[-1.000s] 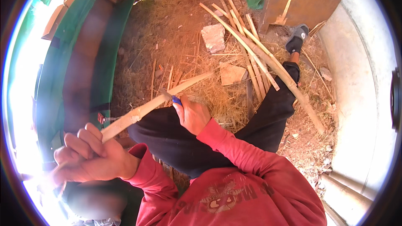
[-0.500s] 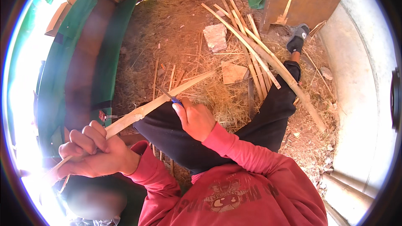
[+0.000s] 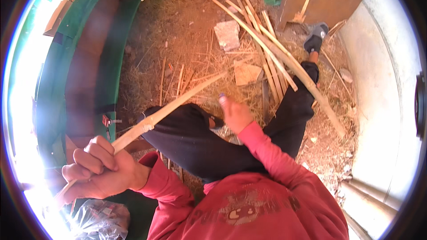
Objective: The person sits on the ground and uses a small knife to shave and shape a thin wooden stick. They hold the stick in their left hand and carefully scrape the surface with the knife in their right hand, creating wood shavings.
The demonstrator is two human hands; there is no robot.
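- Bamboo strip [image 3: 171, 106], gripped in the left hand's fingers [image 3: 100, 151]: pale wood, matt, smooth peeled face.
- Split bamboo slats [image 3: 271, 53], beyond the right hand's fingertips [image 3: 227, 102]: dry, rough.
- Ground litter [image 3: 191, 40]: straw, coarse.
- Sleeve [image 3: 262, 146]: red cloth, matt.

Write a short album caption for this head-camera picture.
Seated on straw-strewn ground, a person grips a long pale stick in the left hand, right hand beside the knee.

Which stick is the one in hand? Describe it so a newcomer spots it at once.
Start at the person's black-trousered knee in the middle of the picture. The pale stick slants across it, from the left hand at the lower left up toward the straw-covered ground. Unlike the bundle of long sticks lying on the ground, it is gripped and raised.
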